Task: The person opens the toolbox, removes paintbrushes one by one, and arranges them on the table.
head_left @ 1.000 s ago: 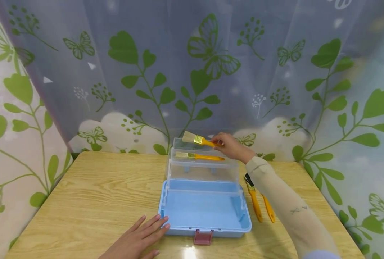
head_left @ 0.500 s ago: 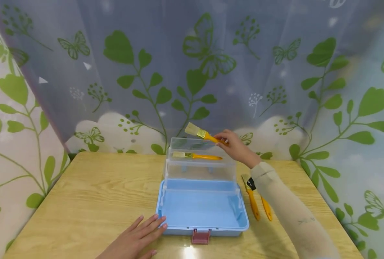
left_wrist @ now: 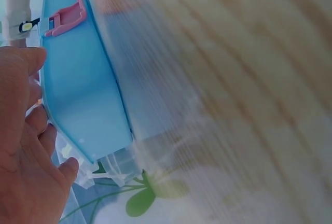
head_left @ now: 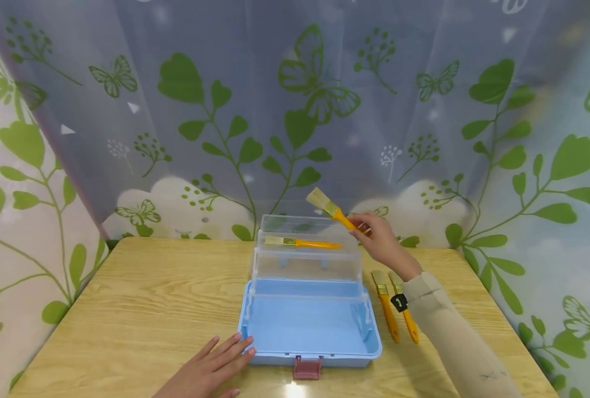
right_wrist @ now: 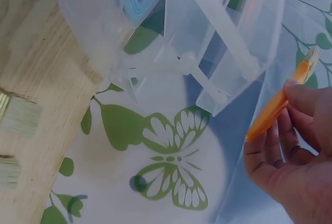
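Left hand (head_left: pixel 210 367) lies flat, fingers straight, on the bench (head_left: pixel 140 298) against the blue toolbox (head_left: pixel 309 326). Beyond, the right hand (head_left: pixel 384 243) pinches a yellow-handled paintbrush (head_left: pixel 332 210), now lifted and swung right, clear of the clear trays (head_left: pixel 307 249).

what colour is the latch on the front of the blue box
Pinkish red latch, clearest in the head view.

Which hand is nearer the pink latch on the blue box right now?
Left. The left hand lies flat on the table beside the box's front left corner, close to the pink latch. The right hand is raised behind the box, holding a brush.
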### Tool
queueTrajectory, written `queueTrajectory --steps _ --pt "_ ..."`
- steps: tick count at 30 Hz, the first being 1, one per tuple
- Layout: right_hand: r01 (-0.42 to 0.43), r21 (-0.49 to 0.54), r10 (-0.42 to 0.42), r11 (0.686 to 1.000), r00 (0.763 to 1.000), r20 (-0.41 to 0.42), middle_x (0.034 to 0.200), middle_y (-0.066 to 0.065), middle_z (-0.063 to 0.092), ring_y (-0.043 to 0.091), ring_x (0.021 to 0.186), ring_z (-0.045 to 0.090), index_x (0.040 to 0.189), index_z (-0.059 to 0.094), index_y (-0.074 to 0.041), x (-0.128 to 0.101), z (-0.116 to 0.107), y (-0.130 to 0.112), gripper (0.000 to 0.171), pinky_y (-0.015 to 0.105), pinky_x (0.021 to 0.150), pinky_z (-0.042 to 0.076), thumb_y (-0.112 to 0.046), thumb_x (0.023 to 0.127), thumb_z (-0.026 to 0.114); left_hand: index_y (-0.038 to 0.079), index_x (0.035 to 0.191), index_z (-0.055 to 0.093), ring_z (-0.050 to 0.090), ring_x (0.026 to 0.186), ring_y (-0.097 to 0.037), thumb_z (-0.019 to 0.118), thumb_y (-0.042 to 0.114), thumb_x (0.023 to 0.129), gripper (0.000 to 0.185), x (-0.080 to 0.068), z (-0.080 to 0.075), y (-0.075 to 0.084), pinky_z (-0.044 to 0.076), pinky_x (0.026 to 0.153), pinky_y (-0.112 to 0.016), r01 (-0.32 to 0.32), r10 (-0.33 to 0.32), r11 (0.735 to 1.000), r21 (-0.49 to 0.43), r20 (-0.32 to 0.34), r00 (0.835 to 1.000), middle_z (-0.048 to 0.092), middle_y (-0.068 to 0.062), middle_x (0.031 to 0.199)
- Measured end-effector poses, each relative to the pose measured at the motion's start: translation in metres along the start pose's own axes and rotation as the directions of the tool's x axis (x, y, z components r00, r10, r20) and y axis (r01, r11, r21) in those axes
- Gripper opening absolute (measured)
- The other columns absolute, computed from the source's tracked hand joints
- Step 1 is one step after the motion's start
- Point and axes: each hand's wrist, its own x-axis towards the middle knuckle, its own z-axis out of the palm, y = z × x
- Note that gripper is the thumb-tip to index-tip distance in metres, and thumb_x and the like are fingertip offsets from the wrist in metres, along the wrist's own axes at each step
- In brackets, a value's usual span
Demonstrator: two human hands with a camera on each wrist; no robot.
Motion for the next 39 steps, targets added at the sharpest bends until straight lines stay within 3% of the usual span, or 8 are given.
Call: queueTrajectory --steps 11,17,26,31,39 --pt "-0.101 0.026 0.103 0.995 0.991 -0.081 0.110 0.020 0.065 0.032 0.091 0.068 0.126 0.066 0.004 -0.038 -0.007 0.007 0.030 0.046 0.080 0.060 -0.008 0.098 0.067 0.014 0.161 0.032 0.005 0.158 -0.011 0.064 0.044 0.098 0.077 0.002 0.002 0.000 -0.006 0.125 -0.023 -0.006 0.005 1.000 -0.010 -0.020 1.000 0.019 0.003 0.170" --pt "-0.158 0.026 0.159 0.987 0.982 -0.105 0.114 0.021 0.066 0.035 0.095 0.069 0.127 0.065 0.003 -0.053 -0.007 0.009 0.030 0.048 0.081 0.060 -0.010 0.100 0.065 0.012 0.160 0.035 0.007 0.158 -0.012 0.065 0.042 0.098 0.074 0.005 0.001 -0.001 -0.005 0.125 -0.024 0.006 -0.007 1.000 -0.019 -0.021 1.000 0.025 0.000 0.169" --pt "-0.197 0.019 0.198 0.980 0.972 -0.129 0.110 0.022 0.067 0.034 0.090 0.070 0.124 0.066 0.006 -0.079 -0.002 0.016 0.029 0.045 0.077 0.061 -0.007 0.097 0.067 0.014 0.160 0.034 0.006 0.158 -0.011 0.059 0.045 0.101 0.072 0.001 0.000 0.000 -0.006 0.125 -0.025 0.002 -0.002 1.000 0.003 -0.025 1.000 0.026 0.001 0.168" --pt "-0.216 0.001 0.213 0.976 0.966 -0.148 0.111 0.023 0.067 0.035 0.090 0.069 0.123 0.066 0.007 -0.097 -0.004 0.019 0.029 0.045 0.077 0.060 -0.006 0.097 0.068 0.012 0.159 0.038 0.008 0.158 -0.012 0.066 0.042 0.097 0.075 0.002 0.000 0.000 -0.006 0.125 -0.025 0.010 -0.010 1.000 -0.019 -0.020 1.000 0.032 -0.001 0.166" --pt "-0.298 -0.012 0.293 0.955 0.945 -0.142 0.110 0.024 0.067 0.034 0.089 0.069 0.121 0.066 0.008 -0.125 -0.006 0.028 0.030 0.040 0.073 0.060 -0.009 0.097 0.069 0.012 0.160 0.035 0.006 0.158 -0.011 0.064 0.042 0.099 0.074 0.002 -0.001 0.002 -0.006 0.125 -0.024 0.004 -0.004 1.000 -0.019 -0.021 1.000 0.024 0.002 0.169"
